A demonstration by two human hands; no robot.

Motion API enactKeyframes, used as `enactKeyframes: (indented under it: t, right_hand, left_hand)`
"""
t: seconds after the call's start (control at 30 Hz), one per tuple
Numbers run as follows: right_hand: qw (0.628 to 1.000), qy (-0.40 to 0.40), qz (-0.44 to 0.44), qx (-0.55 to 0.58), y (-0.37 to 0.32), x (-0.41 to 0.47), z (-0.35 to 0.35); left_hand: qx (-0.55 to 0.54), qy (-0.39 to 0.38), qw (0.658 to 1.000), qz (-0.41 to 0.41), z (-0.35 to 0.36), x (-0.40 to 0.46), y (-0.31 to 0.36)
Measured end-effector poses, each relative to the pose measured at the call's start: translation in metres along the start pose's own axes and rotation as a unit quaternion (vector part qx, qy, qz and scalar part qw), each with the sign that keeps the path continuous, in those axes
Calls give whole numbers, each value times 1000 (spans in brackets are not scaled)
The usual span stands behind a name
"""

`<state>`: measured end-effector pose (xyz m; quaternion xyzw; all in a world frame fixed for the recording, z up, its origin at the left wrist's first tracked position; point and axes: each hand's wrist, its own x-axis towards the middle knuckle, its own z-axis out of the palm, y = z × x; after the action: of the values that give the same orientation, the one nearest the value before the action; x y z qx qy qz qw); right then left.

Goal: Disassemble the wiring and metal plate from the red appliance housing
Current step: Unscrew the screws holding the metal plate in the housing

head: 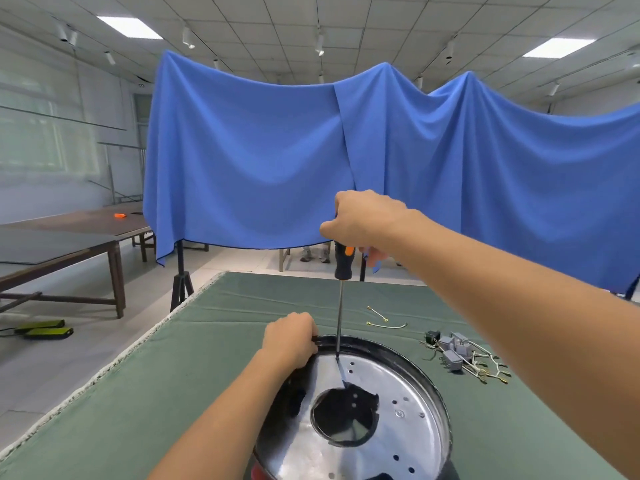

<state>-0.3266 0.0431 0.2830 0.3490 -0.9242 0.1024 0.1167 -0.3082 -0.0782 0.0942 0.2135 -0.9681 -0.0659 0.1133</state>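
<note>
- Two bare hands work over the red appliance housing [259, 474], which stands on the green-covered table [166, 393] at the near edge of the view; only a sliver of its red shows under the black rim [420, 370]
- Inside that rim lies the metal plate [398, 441], a shiny round disc with small holes and a large dark round opening at its middle; what sits down in the opening is too dark to tell
- Left hand [291, 341] has its fingers curled over the far left part of the rim, gripping the housing there
- Right hand [363, 220] is raised well above the housing, fingers closed round the top of a screwdriver [343, 263] with a black and orange handle
- From those fingers the thin shaft runs straight down, just to the right of the left hand's fingers, and its tip meets the plate near the far rim
- Right of the left hand's fingers and beyond the housing, two loose pale wires [386, 325] with ring ends lie on the cloth
- Further right, under the right forearm, a bundle of wiring [464, 355] with small grey blocks and a black part lies on the table, apart from the housing
- Behind the table hangs a blue cloth [277, 150]
</note>
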Motion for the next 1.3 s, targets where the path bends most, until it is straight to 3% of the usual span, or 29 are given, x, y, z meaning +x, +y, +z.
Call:
enactKeyframes:
  t: [0.07, 0.13, 0.37, 0.47, 0.67, 0.87, 1.03, 1.17, 1.3]
  right_hand:
    - [995, 72, 10, -69, 6, 0, 2]
    - [993, 93, 4, -68, 10, 0, 5]
    - [997, -18, -12, 79, 21, 0, 3]
    - [999, 16, -20, 45, 23, -1, 6]
    - [989, 127, -25, -66, 20, 12, 13]
    - [992, -44, -30, 113, 22, 16, 5]
    - [992, 110, -25, 54, 23, 15, 17]
    - [992, 64, -41, 105, 18, 15, 15]
    - [996, 73, -14, 56, 13, 16, 11]
  left_hand:
    - [59, 50, 997, 2, 4, 1, 6]
    - [74, 69, 995, 1, 8, 2, 9]
    - [-1, 83, 997, -5, 11, -5, 12]
    - [3, 134, 991, 27, 6, -10, 9]
    - [-21, 87, 993, 78, 25, -21, 19]
    - [-76, 96, 989, 80, 35, -22, 15]
    - [-92, 116, 986, 79, 38, -20, 14]
    - [-83, 122, 986, 80, 39, -19, 12]
    - [-74, 124, 986, 83, 39, -18, 13]
